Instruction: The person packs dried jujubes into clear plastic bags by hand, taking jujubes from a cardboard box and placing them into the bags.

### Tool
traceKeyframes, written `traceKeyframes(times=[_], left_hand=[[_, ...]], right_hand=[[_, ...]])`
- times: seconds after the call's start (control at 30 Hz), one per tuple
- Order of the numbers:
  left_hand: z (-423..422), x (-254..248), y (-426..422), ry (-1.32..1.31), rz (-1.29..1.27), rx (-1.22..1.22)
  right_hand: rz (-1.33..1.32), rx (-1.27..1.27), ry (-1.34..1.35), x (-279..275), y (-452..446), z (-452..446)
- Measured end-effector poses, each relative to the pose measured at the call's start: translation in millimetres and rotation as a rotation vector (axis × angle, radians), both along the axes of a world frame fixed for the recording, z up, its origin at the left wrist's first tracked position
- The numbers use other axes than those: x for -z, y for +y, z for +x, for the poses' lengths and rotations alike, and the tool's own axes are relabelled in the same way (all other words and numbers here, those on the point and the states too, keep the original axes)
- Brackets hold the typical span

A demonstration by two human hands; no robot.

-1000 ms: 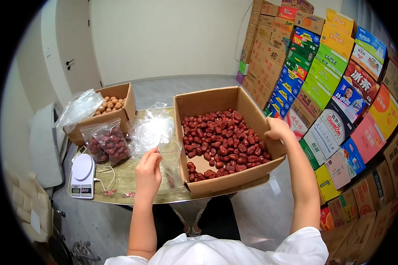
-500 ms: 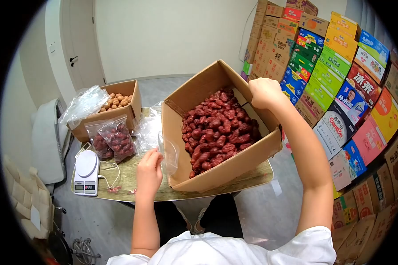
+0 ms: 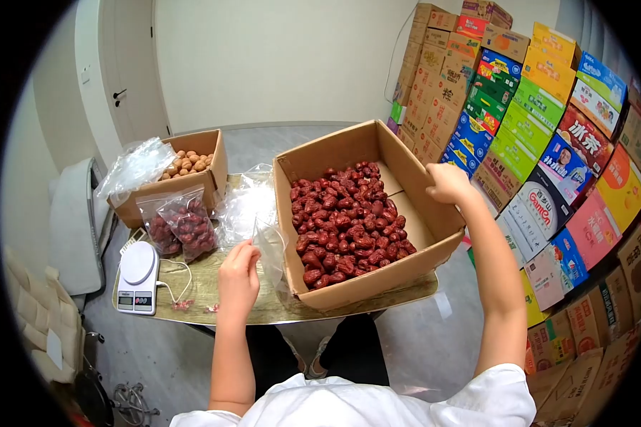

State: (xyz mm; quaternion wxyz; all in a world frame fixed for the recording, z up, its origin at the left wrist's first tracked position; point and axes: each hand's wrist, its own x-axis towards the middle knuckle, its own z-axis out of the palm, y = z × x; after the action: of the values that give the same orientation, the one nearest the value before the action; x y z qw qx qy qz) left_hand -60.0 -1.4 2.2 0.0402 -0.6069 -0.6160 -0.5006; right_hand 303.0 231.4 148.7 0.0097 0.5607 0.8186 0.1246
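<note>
One date box [image 3: 386, 276] has levelled somewhat, the right hand [image 3: 449, 183] gripping its rim; the left hand's fingers [image 3: 247, 249] pinch one clear bag [image 3: 271, 257].

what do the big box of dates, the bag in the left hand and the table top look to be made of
Box: corrugated cardboard, matte, judging by its plain brown walls and folded flaps.
Bag in the left hand: clear, glossy plastic film, see-through and creased.
Table top: streaked like wood grain, perhaps real wood or a printed laminate.
</note>
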Motion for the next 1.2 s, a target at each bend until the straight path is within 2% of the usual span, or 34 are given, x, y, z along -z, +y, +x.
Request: traceKeyframes(times=[0.17,0.4,0.53,0.6,0.63,0.7,0.73,0.8,0.83,0.87,0.9,1.07,1.2], left_hand=[[2,-3,4,0.022,0.036,0.008],[6,-8,9,0.083,0.035,0.000],[9,-12,12,0.118,0.017,-0.040],[13,-14,15,0.113,-0.005,-0.044],[15,-15,17,0.143,-0.007,-0.053],[19,-17,19,0.173,-0.009,-0.063],[23,-20,20,0.191,-0.022,-0.055],[27,-25,21,0.215,-0.035,-0.058],[28,-26,22,0.220,-0.035,-0.038],[29,-27,23,0.226,-0.035,-0.017],[29,-28,22,0.235,-0.047,-0.015],[23,-24,15,0.233,-0.047,-0.014],[27,-14,11,0.093,-0.036,-0.018]], right_hand=[[-0.092,-0.010,0.140,59,21,53],[-0.166,0.025,0.292,100,21,78],[-0.185,0.084,0.206,99,21,65],[-0.042,0.172,0.074,96,22,42],[0.013,0.120,0.068,77,9,18],[0.054,-0.203,0.286,67,5,-17],[-0.055,-0.366,0.379,64,5,-39],[-0.374,-0.577,0.343,59,0,-81],[-0.512,-0.605,0.306,50,-15,-101],[-0.612,-0.729,0.298,65,-4,-119],[-0.661,-0.766,0.219,75,0,-136],[-0.770,-0.728,0.366,97,2,-156],[-0.446,-0.670,0.706,101,5,-138]])
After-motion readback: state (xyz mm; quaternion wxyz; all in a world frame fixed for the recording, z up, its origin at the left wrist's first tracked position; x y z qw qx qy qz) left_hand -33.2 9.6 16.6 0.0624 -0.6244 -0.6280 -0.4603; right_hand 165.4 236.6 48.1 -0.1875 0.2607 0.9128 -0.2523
